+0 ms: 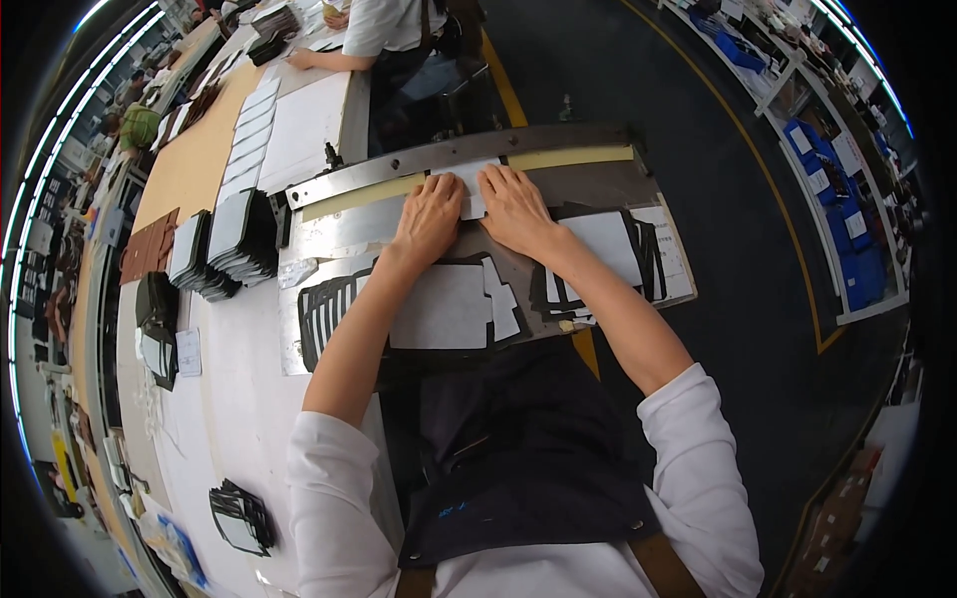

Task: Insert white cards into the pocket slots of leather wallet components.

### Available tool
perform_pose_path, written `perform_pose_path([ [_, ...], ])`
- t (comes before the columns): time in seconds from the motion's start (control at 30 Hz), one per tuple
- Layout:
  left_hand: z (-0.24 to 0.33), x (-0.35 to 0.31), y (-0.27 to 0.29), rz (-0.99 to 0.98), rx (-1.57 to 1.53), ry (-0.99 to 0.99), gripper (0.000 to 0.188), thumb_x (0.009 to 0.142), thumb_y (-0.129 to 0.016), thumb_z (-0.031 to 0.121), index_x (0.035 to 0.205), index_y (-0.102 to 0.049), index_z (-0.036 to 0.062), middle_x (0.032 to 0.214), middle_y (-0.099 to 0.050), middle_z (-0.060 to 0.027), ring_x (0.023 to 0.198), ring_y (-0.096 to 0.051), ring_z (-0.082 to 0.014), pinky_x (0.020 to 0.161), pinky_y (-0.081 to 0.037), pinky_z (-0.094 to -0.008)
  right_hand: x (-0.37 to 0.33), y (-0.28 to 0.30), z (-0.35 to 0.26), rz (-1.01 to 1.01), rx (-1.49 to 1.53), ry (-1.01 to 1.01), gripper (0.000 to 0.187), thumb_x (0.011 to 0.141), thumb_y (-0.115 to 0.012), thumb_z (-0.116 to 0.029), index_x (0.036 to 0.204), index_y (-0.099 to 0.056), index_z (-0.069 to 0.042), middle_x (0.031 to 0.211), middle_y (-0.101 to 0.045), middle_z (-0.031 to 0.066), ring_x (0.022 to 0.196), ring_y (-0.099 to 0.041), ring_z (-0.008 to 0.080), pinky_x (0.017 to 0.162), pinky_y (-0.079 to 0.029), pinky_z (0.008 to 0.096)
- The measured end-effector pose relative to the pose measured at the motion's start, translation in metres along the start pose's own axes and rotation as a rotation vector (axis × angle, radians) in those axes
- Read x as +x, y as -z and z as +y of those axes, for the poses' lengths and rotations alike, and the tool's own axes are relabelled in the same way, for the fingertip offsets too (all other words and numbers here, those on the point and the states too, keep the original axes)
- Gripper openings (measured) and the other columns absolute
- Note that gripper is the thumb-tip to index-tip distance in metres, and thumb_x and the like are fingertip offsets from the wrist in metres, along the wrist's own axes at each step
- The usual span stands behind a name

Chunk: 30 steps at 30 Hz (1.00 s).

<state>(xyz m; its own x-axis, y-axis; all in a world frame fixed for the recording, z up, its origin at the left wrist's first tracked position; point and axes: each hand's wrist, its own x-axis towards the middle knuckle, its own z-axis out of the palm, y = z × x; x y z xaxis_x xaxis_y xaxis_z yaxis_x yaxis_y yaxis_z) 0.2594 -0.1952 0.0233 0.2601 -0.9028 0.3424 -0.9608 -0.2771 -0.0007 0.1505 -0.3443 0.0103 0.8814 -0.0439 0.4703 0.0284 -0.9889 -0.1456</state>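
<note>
My left hand (431, 216) and my right hand (518, 207) rest side by side on a small white panel (474, 196) with a dark edge. Their fingers point away from me, lying nearly flat along its two sides; the thumbs are mostly hidden. The panel's far end meets a long metal bar (449, 152) across the back of a metal work plate (349, 229). Fanned white panels with black edges (439, 311) lie under my left forearm. Beside my right forearm is another such stack (603, 249).
A long white table (239, 399) on my left carries stacks of dark-edged pieces (242, 234), brown pieces (150, 244) and a small black bundle (239, 518). Across it, another person (389, 30) works. Shelves with blue bins (857, 224) stand far right.
</note>
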Motion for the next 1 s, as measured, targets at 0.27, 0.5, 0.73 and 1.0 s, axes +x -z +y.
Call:
perform_pose_path([
  [0.27, 0.004, -0.004, 0.001, 0.139, 0.001, -0.025, 0.037, 0.078, -0.062, 0.005, 0.114, -0.058, -0.0027, 0.120, -0.056, -0.0157, 0.117, -0.054, -0.0302, 0.096, -0.045, -0.0397, -0.003, -0.006, -0.003, -0.008, -0.111, -0.002, 0.060, 0.077, -0.071, -0.018, 0.124, -0.050, 0.013, 0.130, -0.051, 0.0265, 0.124, -0.047, 0.0358, 0.103, -0.039, 0.0420],
  [0.5, 0.032, -0.055, 0.033, -0.065, -0.139, 0.208, 0.062, 0.085, -0.068, 0.017, 0.140, -0.043, 0.0029, 0.146, -0.043, -0.0188, 0.139, -0.036, -0.0359, 0.114, -0.029, -0.0473, -0.002, -0.010, -0.006, -0.004, -0.102, 0.005, 0.055, 0.079, -0.067, -0.015, 0.125, -0.050, 0.012, 0.130, -0.051, 0.0266, 0.126, -0.047, 0.0361, 0.103, -0.039, 0.0427],
  [0.73, 0.078, -0.128, 0.108, -0.148, -0.279, 0.122, 0.079, 0.078, -0.077, 0.036, 0.142, -0.043, 0.0055, 0.147, -0.042, -0.0183, 0.141, -0.032, -0.0364, 0.116, -0.023, -0.0498, -0.005, 0.048, 0.020, 0.162, -0.203, 0.104, 0.036, 0.082, -0.056, 0.002, 0.117, -0.059, 0.008, 0.117, -0.064, 0.0207, 0.115, -0.059, 0.0320, 0.103, -0.041, 0.0438],
  [1.0, 0.073, -0.152, 0.107, -0.083, -0.234, 0.138, 0.068, 0.078, -0.078, 0.036, 0.132, -0.054, 0.0042, 0.141, -0.049, -0.0160, 0.139, -0.037, -0.0340, 0.115, -0.028, -0.0484, -0.118, 0.162, -0.010, -0.304, -0.179, 0.083, 0.058, 0.083, -0.070, -0.015, 0.134, -0.050, 0.002, 0.145, -0.043, 0.0211, 0.140, -0.035, 0.0336, 0.114, -0.028, 0.0508],
])
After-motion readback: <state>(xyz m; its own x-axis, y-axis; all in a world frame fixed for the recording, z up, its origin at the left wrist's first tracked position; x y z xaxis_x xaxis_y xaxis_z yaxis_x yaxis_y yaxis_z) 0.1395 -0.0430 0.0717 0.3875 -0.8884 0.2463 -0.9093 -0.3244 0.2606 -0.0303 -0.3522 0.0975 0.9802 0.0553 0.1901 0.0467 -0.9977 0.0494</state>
